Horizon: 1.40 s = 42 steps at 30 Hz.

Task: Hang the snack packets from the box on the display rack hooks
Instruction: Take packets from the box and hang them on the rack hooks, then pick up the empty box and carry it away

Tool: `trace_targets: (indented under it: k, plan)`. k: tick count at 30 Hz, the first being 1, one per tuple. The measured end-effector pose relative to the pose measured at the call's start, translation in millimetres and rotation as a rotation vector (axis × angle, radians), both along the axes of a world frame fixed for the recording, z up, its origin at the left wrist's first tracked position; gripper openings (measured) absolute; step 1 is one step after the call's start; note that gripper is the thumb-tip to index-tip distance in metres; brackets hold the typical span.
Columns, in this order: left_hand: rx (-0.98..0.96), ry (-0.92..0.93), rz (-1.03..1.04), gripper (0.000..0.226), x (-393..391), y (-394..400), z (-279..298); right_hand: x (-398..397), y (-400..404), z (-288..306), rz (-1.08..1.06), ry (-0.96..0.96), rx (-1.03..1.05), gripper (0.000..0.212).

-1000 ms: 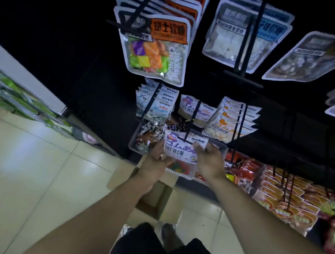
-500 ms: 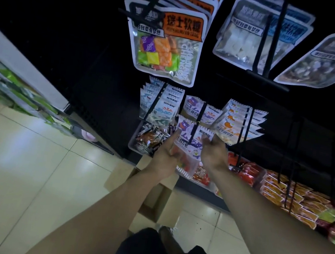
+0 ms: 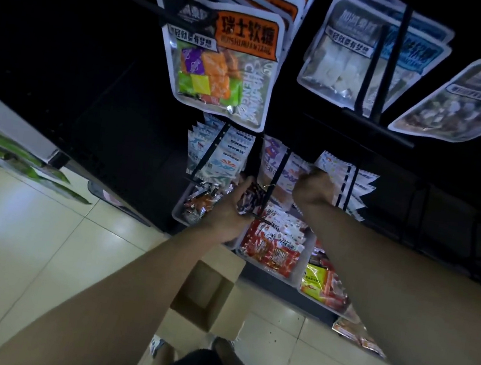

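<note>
A white snack packet (image 3: 272, 156) with a purple figure hangs on the middle black hook (image 3: 274, 184) of the display rack's lower row. My right hand (image 3: 314, 189) is curled at the packet's upper right edge and pinches it. Just left of the hook's front end is my left hand (image 3: 229, 210), fingers stretched up toward the packet's lower left edge and holding nothing. The open cardboard box (image 3: 205, 295) stands on the floor below my arms; no packets show in the part of its inside that I can see.
Neighbouring hooks carry white-and-blue packets (image 3: 221, 155) on the left and white packets (image 3: 354, 179) on the right. Larger candy bags (image 3: 227, 66) hang on the row above. Trays of red snacks (image 3: 273, 249) sit under the hooks. Pale floor tiles (image 3: 25, 229) stretch to the left.
Both hands raised the packet from waist height onto the middle hook. My left hand has let go of it and dropped a little; my right hand has pushed it back along the hook.
</note>
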<state>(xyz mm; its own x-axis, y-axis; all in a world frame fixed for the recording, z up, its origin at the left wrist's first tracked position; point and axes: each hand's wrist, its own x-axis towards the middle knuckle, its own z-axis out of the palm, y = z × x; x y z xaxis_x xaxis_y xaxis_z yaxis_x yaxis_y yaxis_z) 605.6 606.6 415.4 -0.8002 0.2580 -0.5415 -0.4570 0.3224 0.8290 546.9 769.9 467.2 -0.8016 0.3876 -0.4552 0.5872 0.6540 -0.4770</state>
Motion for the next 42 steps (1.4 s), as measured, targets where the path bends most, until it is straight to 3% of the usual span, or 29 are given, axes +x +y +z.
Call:
trace_targets:
  k: [5,8,11,13,16,19,22,25,31,39,42]
  plan:
    - [-0.02,-0.018,0.058,0.084,29,-10,-29,17,-2,6,-0.112,0.183,-0.107,0.047]
    - [-0.039,-0.071,0.106,0.08,52,-16,-33,44,-16,20,-0.211,0.499,-0.304,0.044]
    - [-0.084,-0.081,0.172,0.072,76,-24,-32,92,-35,30,-0.075,0.8,-0.397,0.034]
    - [-0.166,-0.111,0.205,0.066,97,-31,-36,129,-48,26,0.111,0.863,-0.455,0.031]
    - [-0.239,-0.195,0.317,0.053,135,-43,-55,174,-62,-11,0.476,0.725,-0.485,0.028]
    - [-0.242,-0.283,0.434,0.04,181,-51,-79,196,-65,-75,0.725,0.265,-0.366,0.027]
    - [-0.185,-0.393,0.599,0.029,226,-55,-113,206,-64,-144,0.863,-0.108,-0.197,0.03]
    - [-0.176,-0.461,0.691,0.03,256,-56,-162,205,-67,-201,0.897,-0.314,-0.066,0.037]
    - [-0.355,-0.499,0.693,0.063,295,-30,-275,190,-85,-314,0.946,-0.353,0.072,0.067]
    - [-0.297,-0.493,0.892,0.091,317,10,-394,164,-75,-465,1.032,-0.324,0.307,0.085]
    - [-0.286,-0.49,0.9,0.085,321,20,-422,165,-66,-492,1.1,-0.281,0.379,0.081]
